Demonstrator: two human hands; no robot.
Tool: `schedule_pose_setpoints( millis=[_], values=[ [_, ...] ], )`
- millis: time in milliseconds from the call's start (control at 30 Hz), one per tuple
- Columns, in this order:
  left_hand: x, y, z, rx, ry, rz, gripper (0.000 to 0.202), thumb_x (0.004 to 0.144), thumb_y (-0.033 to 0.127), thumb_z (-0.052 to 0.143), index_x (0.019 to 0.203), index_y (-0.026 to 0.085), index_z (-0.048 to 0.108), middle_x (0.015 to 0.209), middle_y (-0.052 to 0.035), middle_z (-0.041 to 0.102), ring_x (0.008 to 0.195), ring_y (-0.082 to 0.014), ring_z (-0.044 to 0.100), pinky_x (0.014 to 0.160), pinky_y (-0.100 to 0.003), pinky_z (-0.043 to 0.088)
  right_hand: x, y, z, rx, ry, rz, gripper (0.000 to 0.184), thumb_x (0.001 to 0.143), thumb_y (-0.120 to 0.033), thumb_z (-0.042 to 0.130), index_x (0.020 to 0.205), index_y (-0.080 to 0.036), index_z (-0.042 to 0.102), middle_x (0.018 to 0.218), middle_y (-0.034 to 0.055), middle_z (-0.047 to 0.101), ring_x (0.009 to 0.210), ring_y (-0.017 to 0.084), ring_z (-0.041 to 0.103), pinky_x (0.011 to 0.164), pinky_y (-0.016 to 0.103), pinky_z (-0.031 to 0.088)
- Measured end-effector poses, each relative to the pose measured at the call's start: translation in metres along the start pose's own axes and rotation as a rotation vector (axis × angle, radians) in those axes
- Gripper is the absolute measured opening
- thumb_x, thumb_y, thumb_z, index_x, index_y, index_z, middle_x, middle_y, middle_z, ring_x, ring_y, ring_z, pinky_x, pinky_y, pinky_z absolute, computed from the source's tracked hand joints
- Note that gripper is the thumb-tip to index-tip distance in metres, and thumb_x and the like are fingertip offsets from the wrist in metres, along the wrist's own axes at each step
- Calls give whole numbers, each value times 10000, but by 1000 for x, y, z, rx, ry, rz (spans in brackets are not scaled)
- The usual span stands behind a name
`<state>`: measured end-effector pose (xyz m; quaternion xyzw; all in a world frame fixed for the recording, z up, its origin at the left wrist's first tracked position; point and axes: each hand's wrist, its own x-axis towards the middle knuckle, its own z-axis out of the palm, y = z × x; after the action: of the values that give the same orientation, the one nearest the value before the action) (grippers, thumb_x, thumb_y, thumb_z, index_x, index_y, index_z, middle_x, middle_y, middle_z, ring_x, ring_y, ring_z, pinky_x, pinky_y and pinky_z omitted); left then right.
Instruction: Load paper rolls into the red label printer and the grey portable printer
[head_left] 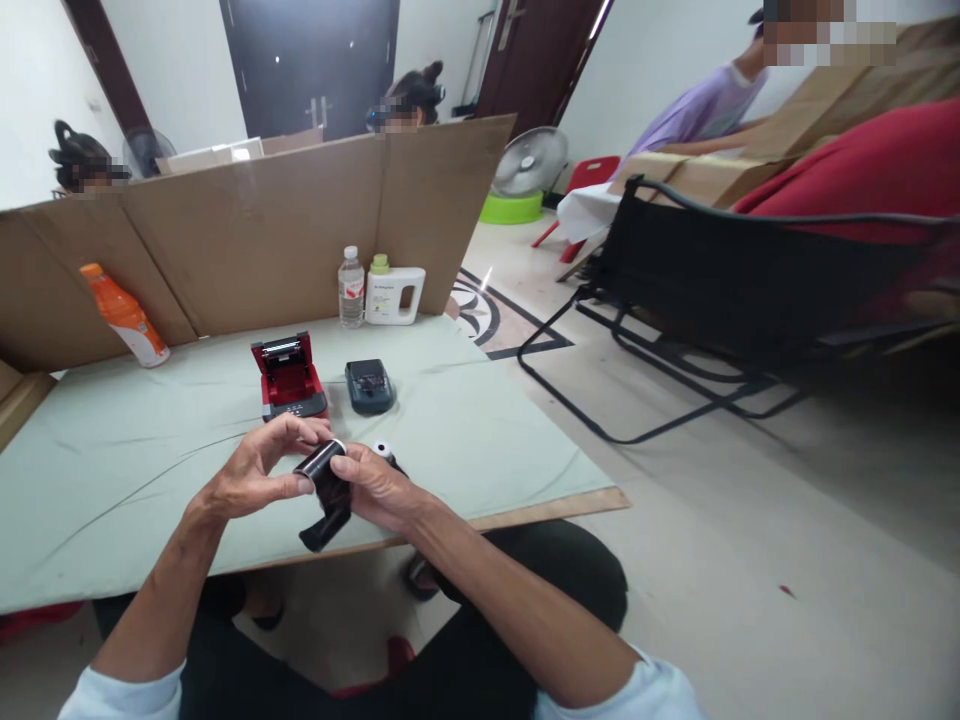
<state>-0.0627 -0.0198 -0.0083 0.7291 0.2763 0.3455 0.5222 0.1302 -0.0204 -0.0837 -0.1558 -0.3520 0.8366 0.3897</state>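
Observation:
A roll of glossy black film (321, 459) is held between my two hands above the table's front edge. From it a loose black strip (327, 525) hangs down and curls at its end. My right hand (375, 485) grips the roll's right side, thumb on top. At the other end, my left hand (262, 468) has its thumb and fingertips on the roll. Just beyond, a red and black portable label printer (291, 385) stands with its lid raised. To its right lies a dark handheld device (369, 386). A small white paper roll (382, 449) sits partly hidden behind my right hand.
Along the upright cardboard screen (255, 225) stand an orange bottle (126, 315), leaning, a clear water bottle (350, 288) and a white jug (395, 295). A folding chair (697, 290) and a fan (529, 165) are to the right. Other people sit beyond the screen and far right.

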Motion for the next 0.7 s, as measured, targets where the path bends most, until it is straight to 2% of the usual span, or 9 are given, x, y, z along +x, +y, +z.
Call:
schedule_pose_setpoints(
  millis=[133,233,333,400,467,600,700],
  values=[
    [-1,12,-2,96,-82,15,493,841,441,826,1223,184,649,1279,-176,683,1266,-341,638,1061,-498,541,-6,-1,2,-65,-25,-21,527,614,-569,968,792,-149,702,709,-8,659,637,112,565,658,242,464],
    [0,33,-1,361,-172,28,460,837,287,808,1256,204,639,1313,-145,675,1244,-310,647,1065,-477,547,-9,-7,1,-169,-47,0,532,629,-580,955,795,-132,719,715,1,668,634,113,580,638,239,455],
    [1,60,6,681,-251,56,395,858,120,674,1240,215,647,1266,-116,694,1272,-302,622,1097,-497,527,-10,-12,1,-261,-20,0,504,621,-538,967,806,-134,732,723,-14,665,650,108,581,652,232,456],
    [0,71,11,796,-271,82,443,849,68,613,1261,226,649,1249,-108,702,1305,-307,604,1132,-520,500,-11,-14,1,-299,-28,-11,486,624,-517,968,834,-139,746,751,-14,677,676,117,594,672,238,472],
    [-2,70,12,775,-266,93,508,840,107,662,1328,244,629,1297,-105,690,1323,-311,599,1150,-521,492,-12,-13,3,-285,-79,-16,493,637,-529,956,863,-142,753,773,-6,687,693,127,608,682,246,487],
    [-9,43,6,475,-169,103,657,802,290,835,1406,239,582,1382,-142,650,1263,-322,651,1081,-474,556,-15,-10,3,-194,-147,-39,501,646,-563,943,804,-142,724,721,-12,657,632,110,584,642,234,484],
    [-11,34,5,457,-156,123,679,809,285,835,1429,235,562,1395,-158,642,1294,-338,634,1090,-481,549,-16,-9,0,-222,-160,-28,496,653,-568,937,801,-139,737,733,-3,669,639,115,591,642,237,486]
  ],
)
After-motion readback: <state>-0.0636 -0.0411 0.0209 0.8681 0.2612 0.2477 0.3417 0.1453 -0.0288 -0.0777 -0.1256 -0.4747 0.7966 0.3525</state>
